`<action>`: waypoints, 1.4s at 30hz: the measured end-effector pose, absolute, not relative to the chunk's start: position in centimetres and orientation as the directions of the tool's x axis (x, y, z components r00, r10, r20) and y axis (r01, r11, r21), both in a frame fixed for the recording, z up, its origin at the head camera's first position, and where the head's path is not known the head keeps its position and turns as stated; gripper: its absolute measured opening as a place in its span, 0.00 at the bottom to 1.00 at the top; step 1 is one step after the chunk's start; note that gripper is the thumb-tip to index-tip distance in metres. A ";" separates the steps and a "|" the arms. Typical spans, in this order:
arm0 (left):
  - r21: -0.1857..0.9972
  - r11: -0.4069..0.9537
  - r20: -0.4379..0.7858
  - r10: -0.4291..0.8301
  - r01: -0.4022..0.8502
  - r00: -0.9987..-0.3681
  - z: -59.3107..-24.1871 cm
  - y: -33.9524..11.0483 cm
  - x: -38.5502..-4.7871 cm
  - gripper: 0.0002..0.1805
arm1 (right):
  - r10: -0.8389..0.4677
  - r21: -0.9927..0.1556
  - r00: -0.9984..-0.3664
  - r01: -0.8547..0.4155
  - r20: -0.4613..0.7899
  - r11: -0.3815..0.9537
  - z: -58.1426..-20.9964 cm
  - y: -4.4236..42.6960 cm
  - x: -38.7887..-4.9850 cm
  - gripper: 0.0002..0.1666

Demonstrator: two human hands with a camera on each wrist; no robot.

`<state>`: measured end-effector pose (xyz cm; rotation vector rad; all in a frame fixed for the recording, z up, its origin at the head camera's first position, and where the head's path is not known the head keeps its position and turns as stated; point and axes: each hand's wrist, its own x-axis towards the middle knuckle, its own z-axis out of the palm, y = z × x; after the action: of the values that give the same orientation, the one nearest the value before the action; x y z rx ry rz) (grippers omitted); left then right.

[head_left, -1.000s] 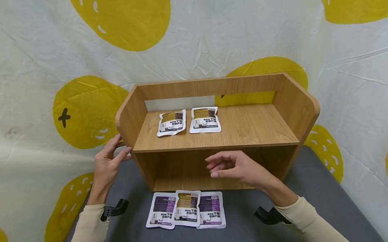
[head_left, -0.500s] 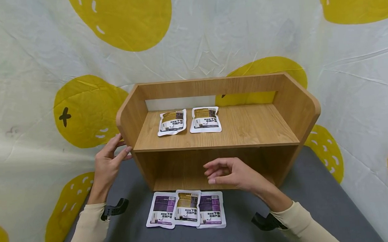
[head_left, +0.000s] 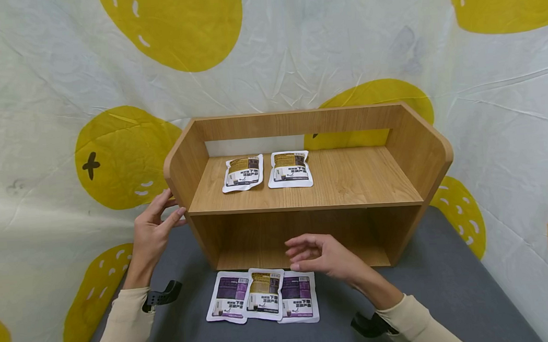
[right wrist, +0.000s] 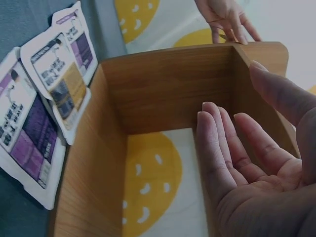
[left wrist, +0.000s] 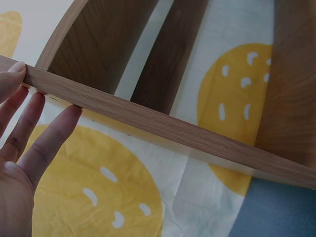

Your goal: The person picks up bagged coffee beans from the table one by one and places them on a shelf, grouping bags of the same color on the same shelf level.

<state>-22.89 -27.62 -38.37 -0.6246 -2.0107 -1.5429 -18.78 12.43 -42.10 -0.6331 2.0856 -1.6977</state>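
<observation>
Three packets lie on the grey tabletop (head_left: pixel 455 277), along the left half of the shelf's (head_left: pixel 416 154) front edge: a left purple packet (head_left: pixel 226 299), a gold packet (head_left: pixel 264 294) overlapping its right edge, and a right purple packet (head_left: pixel 299 297) whose left edge the gold one also covers. Each white-rimmed label pairs a coloured upper panel with bold black Chinese characters below, too small to read surely; no brand can be made out. Two more gold-labelled packets, an upper left packet (head_left: pixel 243 174) and an upper right packet (head_left: pixel 290 170), lie slightly apart towards the left edge of the upper board (head_left: pixel 364 181), bearing similar characters. The left hand (head_left: pixel 154 231) touches the outside of the left panel (head_left: pixel 184 171), fingers straight and spread, thumb at its front edge. The right hand (head_left: pixel 323 255) hovers just above the right purple packet, fingers loosely bent, thumb apart around a bare gap, hiding part of the lower compartment (head_left: pixel 264 239). A white backdrop (head_left: pixel 341 41) with yellow patches hangs behind.
</observation>
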 end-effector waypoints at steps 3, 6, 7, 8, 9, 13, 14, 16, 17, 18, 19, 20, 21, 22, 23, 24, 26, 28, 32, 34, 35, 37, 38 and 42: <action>0.725 0.236 0.657 0.048 0.647 -0.753 -38.4 -27.6 -22.9 0.37 | -0.557 -0.978 -0.831 -0.104 -0.016 0.182 -42.9 12.2 -18.6 0.31; 0.719 0.237 0.661 0.054 0.653 -0.748 -38.4 -27.7 -22.9 0.37 | -0.551 -0.979 -0.834 -0.090 -0.026 0.182 -43.6 12.0 -18.4 0.31; 0.718 0.238 0.663 0.055 0.654 -0.747 -38.5 -27.7 -22.9 0.37 | -0.547 -0.980 -0.837 -0.086 -0.028 0.182 -43.9 11.9 -18.3 0.32; 0.716 0.240 0.664 0.056 0.655 -0.746 -38.5 -27.7 -22.9 0.37 | -0.545 -0.981 -0.838 -0.080 -0.029 0.176 -44.1 11.8 -18.3 0.32; 0.714 0.244 0.665 0.057 0.656 -0.745 -38.5 -27.7 -22.9 0.37 | -0.543 -0.983 -0.839 -0.077 -0.028 0.169 -44.3 11.7 -18.2 0.32; 0.711 0.250 0.666 0.059 0.657 -0.743 -38.5 -27.7 -22.9 0.36 | -0.537 -0.986 -0.843 -0.072 -0.019 0.148 -45.1 11.5 -18.1 0.32; 0.711 0.250 0.666 0.059 0.657 -0.744 -38.5 -27.7 -23.0 0.36 | -0.537 -0.987 -0.844 -0.068 -0.019 0.142 -45.3 11.4 -18.1 0.32; 0.711 0.252 0.665 0.059 0.656 -0.744 -38.5 -27.7 -23.0 0.36 | -0.532 -0.988 -0.846 -0.060 -0.025 0.141 -45.7 11.4 -18.0 0.32; 0.712 0.252 0.665 0.059 0.656 -0.744 -38.6 -27.7 -23.0 0.36 | -0.530 -0.988 -0.848 -0.055 -0.029 0.142 -45.9 11.3 -18.0 0.33; 0.712 0.252 0.664 0.058 0.655 -0.745 -38.6 -27.8 -23.0 0.37 | -0.527 -0.988 -0.849 -0.053 -0.032 0.145 -46.1 11.3 -18.0 0.33; 0.712 0.252 0.665 0.059 0.655 -0.745 -38.6 -27.8 -23.0 0.36 | -0.524 -0.988 -0.851 -0.050 -0.034 0.146 -46.2 11.2 -18.0 0.33; 0.713 0.251 0.664 0.059 0.654 -0.746 -38.6 -27.8 -23.0 0.37 | -0.522 -0.988 -0.852 -0.049 -0.035 0.146 -46.4 11.2 -18.0 0.34; 0.714 0.250 0.663 0.058 0.654 -0.747 -38.6 -27.8 -23.0 0.37 | -0.521 -0.988 -0.853 -0.052 -0.033 0.148 -46.6 11.1 -18.0 0.34; 0.716 0.246 0.662 0.056 0.653 -0.747 -38.6 -27.8 -23.0 0.36 | -0.520 -0.988 -0.854 -0.053 -0.032 0.147 -46.8 11.1 -18.0 0.35; 0.718 0.243 0.662 0.054 0.652 -0.748 -38.6 -27.7 -23.0 0.36 | -0.519 -0.988 -0.855 -0.058 -0.027 0.146 -47.1 11.0 -18.1 0.35; 0.719 0.239 0.661 0.052 0.652 -0.748 -38.6 -27.7 -23.0 0.36 | -0.519 -0.988 -0.854 -0.060 -0.023 0.143 -47.3 10.9 -18.1 0.35; 0.723 0.232 0.660 0.048 0.651 -0.750 -38.6 -27.7 -23.0 0.36 | -0.519 -0.988 -0.854 -0.058 -0.023 0.140 -47.8 10.8 -18.3 0.36; 0.725 0.228 0.659 0.046 0.650 -0.751 -38.6 -27.8 -23.0 0.36 | -0.517 -0.989 -0.856 -0.052 -0.027 0.138 -48.3 10.6 -18.4 0.35; 0.726 0.233 0.657 0.045 0.647 -0.753 -38.6 -27.8 -23.0 0.36 | -0.508 -0.988 -0.860 -0.042 -0.039 0.146 -49.3 10.3 -18.4 0.34; 0.726 0.236 0.656 0.044 0.645 -0.754 -38.5 -27.8 -23.0 0.36 | -0.505 -0.986 -0.862 -0.052 -0.034 0.156 -49.7 10.0 -18.3 0.34; 0.726 0.239 0.655 0.043 0.645 -0.754 -38.5 -27.8 -23.0 0.36 | -0.504 -0.985 -0.863 -0.063 -0.028 0.163 -49.8 9.9 -18.2 0.33; 0.724 0.246 0.656 0.043 0.644 -0.754 -38.5 -27.7 -23.0 0.37 | -0.501 -0.981 -0.865 -0.083 -0.015 0.173 -50.0 9.6 -18.1 0.33; 0.723 0.249 0.657 0.044 0.645 -0.753 -38.5 -27.7 -23.0 0.37 | -0.499 -0.980 -0.866 -0.093 -0.007 0.176 -50.1 9.4 -18.1 0.33; 0.721 0.250 0.658 0.044 0.646 -0.751 -38.4 -27.7 -22.9 0.37 | -0.479 -0.975 -0.878 -0.114 0.009 0.190 -50.4 8.8 -17.8 0.34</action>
<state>-22.94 -27.68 -38.44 -0.6261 -2.0113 -1.5308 -17.85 8.84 -50.44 -0.5628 2.1727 -1.7390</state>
